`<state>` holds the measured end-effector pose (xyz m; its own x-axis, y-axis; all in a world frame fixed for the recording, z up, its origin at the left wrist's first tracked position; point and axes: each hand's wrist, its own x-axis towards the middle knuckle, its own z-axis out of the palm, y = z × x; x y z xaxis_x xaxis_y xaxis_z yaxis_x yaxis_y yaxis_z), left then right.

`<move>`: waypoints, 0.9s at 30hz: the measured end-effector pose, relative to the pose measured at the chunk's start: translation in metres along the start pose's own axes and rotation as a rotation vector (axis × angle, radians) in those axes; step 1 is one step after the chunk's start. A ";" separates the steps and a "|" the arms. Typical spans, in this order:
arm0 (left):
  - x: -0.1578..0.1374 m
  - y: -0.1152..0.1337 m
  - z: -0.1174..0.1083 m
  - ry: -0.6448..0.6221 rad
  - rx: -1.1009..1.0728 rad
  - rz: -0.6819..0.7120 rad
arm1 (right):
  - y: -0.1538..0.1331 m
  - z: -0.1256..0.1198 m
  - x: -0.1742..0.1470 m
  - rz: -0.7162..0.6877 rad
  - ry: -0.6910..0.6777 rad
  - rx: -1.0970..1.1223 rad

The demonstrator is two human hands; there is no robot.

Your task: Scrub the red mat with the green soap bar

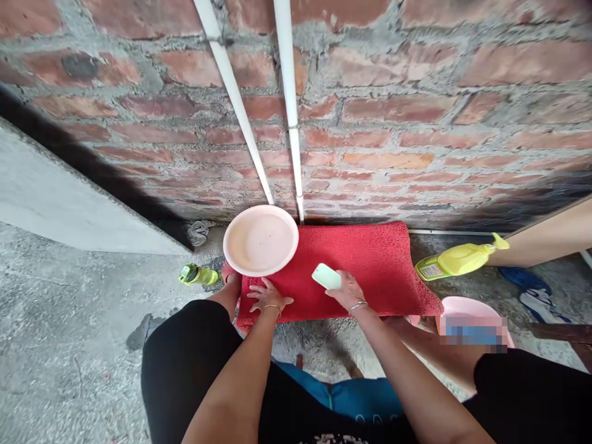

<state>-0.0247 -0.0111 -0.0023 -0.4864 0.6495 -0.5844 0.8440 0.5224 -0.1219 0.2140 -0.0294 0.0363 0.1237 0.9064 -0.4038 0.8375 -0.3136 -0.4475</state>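
A thick red cloth (365, 259), towel-like in texture, is spread over a low long support in front of my knees. My left hand (269, 297) rests on its left part with the fingers spread, holding nothing. In my right hand (349, 291) is a pale green bar with rounded corners (326, 277), gripped at its right end above the middle of the cloth. Whether it is soap or a brush I cannot tell, since its underside is hidden. A pale pink basin (260, 240) sits at the cloth's back left corner, just beyond my left hand.
A yellow-green spray bottle (456, 260) is right of the cloth. Below it stands a pink tub (467, 306) with blurred-out blue contents. At left are a small green bottle (198, 275) and a grey rag (198, 232). Behind rises a brick wall (383, 108) with two white pipes (289, 98).
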 end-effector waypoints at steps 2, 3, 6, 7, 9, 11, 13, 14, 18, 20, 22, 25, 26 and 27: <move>0.001 0.001 -0.001 -0.008 -0.004 -0.013 | -0.033 0.019 0.006 -0.145 -0.062 -0.077; 0.001 0.002 -0.001 -0.012 -0.006 -0.018 | -0.046 0.026 0.008 -0.208 -0.087 -0.113; 0.000 0.002 -0.002 -0.016 -0.006 -0.028 | -0.057 0.036 0.014 -0.247 -0.105 -0.170; -0.001 0.002 -0.002 -0.013 -0.007 -0.029 | -0.051 0.034 0.016 -0.211 -0.095 -0.166; -0.002 0.001 -0.003 -0.008 -0.011 -0.025 | -0.031 0.027 0.019 -0.103 -0.049 -0.131; -0.005 0.000 -0.004 -0.009 -0.020 -0.009 | -0.007 0.017 0.019 0.022 0.022 -0.091; -0.007 -0.001 -0.007 -0.015 -0.028 0.004 | 0.012 0.009 0.016 0.140 0.085 -0.060; -0.009 -0.001 -0.009 -0.016 -0.030 0.008 | 0.016 0.006 0.015 0.180 0.107 -0.044; -0.012 -0.001 -0.012 -0.026 -0.033 0.003 | -0.007 0.009 0.019 0.196 0.123 0.043; -0.012 0.000 -0.012 -0.031 -0.031 0.005 | -0.037 0.016 0.028 0.202 0.105 0.074; -0.011 0.001 -0.010 -0.026 -0.027 0.003 | -0.067 0.024 0.039 0.214 0.091 0.080; -0.011 0.002 -0.009 -0.026 -0.030 -0.003 | -0.094 0.033 0.054 0.211 0.071 0.057; -0.011 0.002 -0.009 -0.029 -0.031 -0.005 | -0.094 0.034 0.057 0.207 0.067 0.046; -0.011 0.002 -0.010 -0.032 -0.031 -0.006 | -0.090 0.034 0.060 0.204 0.072 0.035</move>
<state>-0.0203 -0.0116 0.0114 -0.4831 0.6287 -0.6094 0.8336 0.5432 -0.1004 0.1275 0.0438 0.0253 0.3274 0.8405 -0.4317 0.7724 -0.5012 -0.3900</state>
